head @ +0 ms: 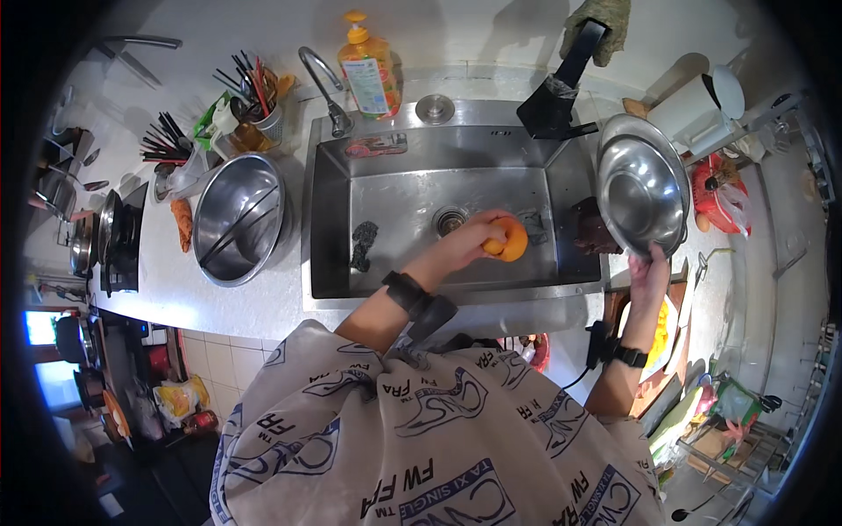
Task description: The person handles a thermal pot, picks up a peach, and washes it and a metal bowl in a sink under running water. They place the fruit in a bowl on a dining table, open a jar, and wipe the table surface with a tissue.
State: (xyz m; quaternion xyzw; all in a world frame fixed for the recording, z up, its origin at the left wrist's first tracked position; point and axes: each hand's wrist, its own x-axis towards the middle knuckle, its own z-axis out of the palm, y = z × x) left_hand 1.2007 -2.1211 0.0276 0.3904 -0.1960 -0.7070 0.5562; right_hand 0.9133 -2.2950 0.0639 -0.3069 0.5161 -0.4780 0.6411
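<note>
Over the steel sink [401, 204], my left hand [479, 238] grips a rounded orange object [516, 240]; its exact kind is unclear. Behind the hand lies the drain strainer [451, 220]. At the sink's right, my right hand [648, 268] holds the near rim of a shiny steel bowl [635, 200]. That bowl sits tilted against a wider steel vessel [625, 125], largely hidden by it. A dark brown item [595, 227] lies between the sink's right wall and the bowl. On the sink floor, a dark scouring pad [364, 244] rests at the left.
Left of the sink stands a large steel bowl [230, 197] with chopsticks across it. The faucet [325, 85] and a pump soap bottle [370, 72] are behind. A black-handled utensil [559, 98] leans back right. Under my right forearm is a plate of orange pieces [661, 332].
</note>
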